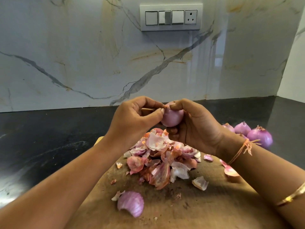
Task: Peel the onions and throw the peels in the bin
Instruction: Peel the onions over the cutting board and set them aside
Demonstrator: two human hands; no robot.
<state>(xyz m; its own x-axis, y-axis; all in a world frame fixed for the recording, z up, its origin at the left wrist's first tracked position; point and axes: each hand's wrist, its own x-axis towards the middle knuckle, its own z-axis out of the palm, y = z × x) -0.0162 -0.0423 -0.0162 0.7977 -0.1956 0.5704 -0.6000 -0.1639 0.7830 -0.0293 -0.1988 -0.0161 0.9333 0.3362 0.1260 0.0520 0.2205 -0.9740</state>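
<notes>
risk: slick onion, loose peels, no bin in sight

right hand (194, 128) grips the onion (173, 118) from below. left hand (137, 118) pinches a thin peel strip (148, 109) at its top. the bared skin looks smooth, so a hard tug could pop it out of the grip onto the peel pile (161, 156) just under both hands. the strip may also tear short. scraps lie scattered on the cutting board (206, 204). other onions (254, 133) sit right of the right wrist and could roll if nudged.
</notes>
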